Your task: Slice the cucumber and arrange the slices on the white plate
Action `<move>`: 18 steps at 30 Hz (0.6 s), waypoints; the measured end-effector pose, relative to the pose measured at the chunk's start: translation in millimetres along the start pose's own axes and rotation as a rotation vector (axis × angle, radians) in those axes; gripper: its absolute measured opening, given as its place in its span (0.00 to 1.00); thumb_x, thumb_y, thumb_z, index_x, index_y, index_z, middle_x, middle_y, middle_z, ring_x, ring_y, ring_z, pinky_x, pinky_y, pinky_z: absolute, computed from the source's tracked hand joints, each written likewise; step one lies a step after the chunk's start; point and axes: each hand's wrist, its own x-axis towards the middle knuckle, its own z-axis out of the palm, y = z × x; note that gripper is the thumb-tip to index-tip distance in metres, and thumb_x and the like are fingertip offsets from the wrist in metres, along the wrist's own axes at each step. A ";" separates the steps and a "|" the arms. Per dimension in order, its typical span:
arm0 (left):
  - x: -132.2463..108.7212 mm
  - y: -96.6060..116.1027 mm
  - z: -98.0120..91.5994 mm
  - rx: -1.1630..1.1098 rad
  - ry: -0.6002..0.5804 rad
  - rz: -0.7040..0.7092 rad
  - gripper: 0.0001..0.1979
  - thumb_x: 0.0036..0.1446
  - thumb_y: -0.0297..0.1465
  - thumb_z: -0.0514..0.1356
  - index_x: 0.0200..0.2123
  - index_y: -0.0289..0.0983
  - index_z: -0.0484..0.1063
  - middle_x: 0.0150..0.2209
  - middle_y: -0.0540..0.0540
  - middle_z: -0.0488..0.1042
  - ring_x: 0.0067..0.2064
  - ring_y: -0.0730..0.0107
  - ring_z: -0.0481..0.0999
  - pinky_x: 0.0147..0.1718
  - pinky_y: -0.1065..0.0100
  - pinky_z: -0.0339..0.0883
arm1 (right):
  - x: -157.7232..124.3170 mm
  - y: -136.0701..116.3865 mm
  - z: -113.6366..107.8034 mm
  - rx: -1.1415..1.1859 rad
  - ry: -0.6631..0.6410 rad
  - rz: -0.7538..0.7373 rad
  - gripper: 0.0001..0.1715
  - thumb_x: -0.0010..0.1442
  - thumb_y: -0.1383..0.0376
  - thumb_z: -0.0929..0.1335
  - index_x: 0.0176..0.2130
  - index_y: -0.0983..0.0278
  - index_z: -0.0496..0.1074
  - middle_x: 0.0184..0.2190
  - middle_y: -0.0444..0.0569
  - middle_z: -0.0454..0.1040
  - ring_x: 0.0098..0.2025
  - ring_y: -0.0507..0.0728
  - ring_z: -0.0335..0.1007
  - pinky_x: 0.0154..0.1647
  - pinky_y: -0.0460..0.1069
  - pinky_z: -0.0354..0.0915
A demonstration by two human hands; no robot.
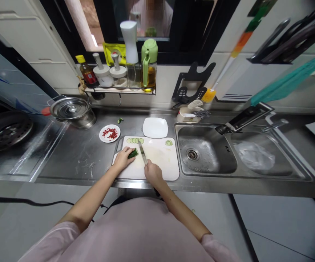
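My left hand [124,158] is closed around a dark green piece of cucumber [133,153] on the left half of the white cutting board [160,169]. In my right hand [153,173] is a knife [142,153], its blade pointing away from me, just right of the cucumber's cut end. The blade's tip reaches a row of pale cucumber slices [134,140] along the board's far edge. A small pile of cucumber slices [168,143] lies at the far right corner of the board.
Behind the board sits a white square plate [155,127]. To the left are a plate of chopped red pieces [109,133] and a lidded steel pot [75,112]. A sink [206,149] adjoins the right side. Bottles stand on a wall rack [121,91] above.
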 end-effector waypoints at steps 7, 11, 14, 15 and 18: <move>8.8 -12.2 -5.5 -0.194 -0.092 -0.028 0.25 0.51 0.41 0.64 0.53 0.40 0.73 0.49 0.44 0.76 0.49 0.60 0.75 0.49 0.63 0.68 | -3.2 0.2 -4.3 -0.007 0.010 -0.012 0.18 0.67 0.65 0.55 0.52 0.66 0.65 0.39 0.56 0.77 0.44 0.60 0.74 0.39 0.49 0.60; 10.6 -1.4 -10.3 -0.132 -0.120 -0.084 0.25 0.52 0.40 0.62 0.54 0.42 0.73 0.50 0.44 0.76 0.49 0.58 0.76 0.48 0.64 0.67 | -3.5 -5.4 -6.0 -0.042 -0.006 -0.034 0.18 0.68 0.65 0.54 0.52 0.66 0.65 0.39 0.57 0.77 0.43 0.60 0.74 0.39 0.50 0.61; 12.2 4.1 -14.4 -0.057 -0.142 -0.113 0.24 0.53 0.41 0.62 0.53 0.44 0.73 0.46 0.45 0.78 0.45 0.58 0.77 0.42 0.64 0.68 | -2.6 -8.9 -7.1 -0.082 -0.015 -0.036 0.19 0.67 0.66 0.54 0.52 0.66 0.64 0.38 0.57 0.77 0.43 0.61 0.75 0.39 0.51 0.62; 12.8 4.7 -15.3 -0.038 -0.148 -0.125 0.23 0.53 0.41 0.62 0.53 0.44 0.72 0.44 0.46 0.79 0.43 0.58 0.77 0.40 0.65 0.68 | -2.2 -9.5 -7.1 -0.094 -0.019 -0.034 0.19 0.67 0.67 0.54 0.53 0.66 0.64 0.38 0.58 0.77 0.43 0.61 0.75 0.39 0.51 0.62; 14.6 4.8 -15.9 0.000 -0.155 -0.142 0.21 0.55 0.42 0.60 0.51 0.44 0.73 0.39 0.46 0.80 0.39 0.58 0.78 0.36 0.65 0.68 | -1.4 -9.8 -6.4 -0.111 -0.021 -0.041 0.19 0.66 0.67 0.55 0.52 0.67 0.65 0.39 0.59 0.77 0.43 0.62 0.75 0.39 0.52 0.63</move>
